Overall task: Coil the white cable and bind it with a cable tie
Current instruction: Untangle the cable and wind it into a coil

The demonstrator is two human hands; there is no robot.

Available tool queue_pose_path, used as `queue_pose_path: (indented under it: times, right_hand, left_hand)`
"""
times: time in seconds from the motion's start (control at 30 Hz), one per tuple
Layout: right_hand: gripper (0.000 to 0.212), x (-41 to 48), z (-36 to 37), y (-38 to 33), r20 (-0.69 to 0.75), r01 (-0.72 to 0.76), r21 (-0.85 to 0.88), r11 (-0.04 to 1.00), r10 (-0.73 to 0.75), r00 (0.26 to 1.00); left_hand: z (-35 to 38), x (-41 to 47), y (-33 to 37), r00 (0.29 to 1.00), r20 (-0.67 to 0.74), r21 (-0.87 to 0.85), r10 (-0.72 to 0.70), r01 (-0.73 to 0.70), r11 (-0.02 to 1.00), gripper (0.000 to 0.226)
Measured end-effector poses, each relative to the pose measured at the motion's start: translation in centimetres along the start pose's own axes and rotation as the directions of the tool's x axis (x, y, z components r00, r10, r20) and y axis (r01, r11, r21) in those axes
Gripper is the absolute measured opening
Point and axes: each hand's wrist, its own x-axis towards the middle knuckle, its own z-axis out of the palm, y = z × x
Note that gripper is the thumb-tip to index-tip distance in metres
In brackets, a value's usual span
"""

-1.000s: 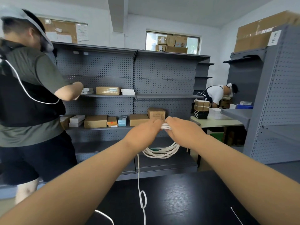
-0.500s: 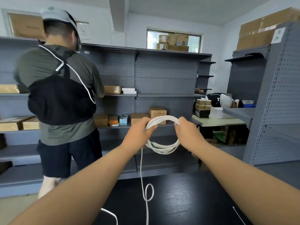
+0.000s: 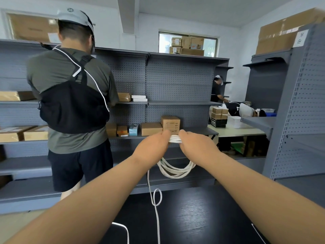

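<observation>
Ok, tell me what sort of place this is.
Most likely a stockroom or small warehouse. Grey pegboard shelves hold cardboard boxes, bigger cartons sit on top of the shelving, and another person stands facing a shelf.

A stockroom: grey perforated metal shelving (image 3: 175,88) holds brown cardboard boxes (image 3: 170,123), with more stacked above it.

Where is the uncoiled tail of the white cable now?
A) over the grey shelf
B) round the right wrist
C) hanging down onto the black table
C: below the left hand, a strand of the white cable drops from the coil to the black table, with a small loop in it.
</observation>
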Motion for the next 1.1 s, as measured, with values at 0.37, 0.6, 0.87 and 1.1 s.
queue_pose_path:
  times: [0.37,0.6,0.87,1.1]
  right_hand:
    - [0.015,-0.1,1.4,1.2,0.041,-0.275,0.394,0.877,0.283,0.958]
    - [0.016,-0.5,1.5,1.6,0.074,-0.278,0.377,0.884,0.271,0.960]
    - [0.010,-0.7,0.5,0.5,0.022,-0.037,0.135,0.990,0.034,0.999]
    - [0.014,-0.8,1.0,0.7,0.051,-0.205,0.280,0.938,0.199,0.979]
  left_hand:
    - [1.2,-0.1,0.1,0.941,0.060,-0.619,-0.332,0.296,0.727,0.008]
    - [1.2,-0.1,0.2,0.971,0.017,-0.446,-0.237,0.219,0.868,0.014]
    - [1.0,0.5,0.7,0.998,0.056,-0.050,-0.029,0.032,0.998,0.010]
    - [1.5,-0.4,0.5,0.977,-0.032,-0.422,-0.210,0.178,0.889,0.021]
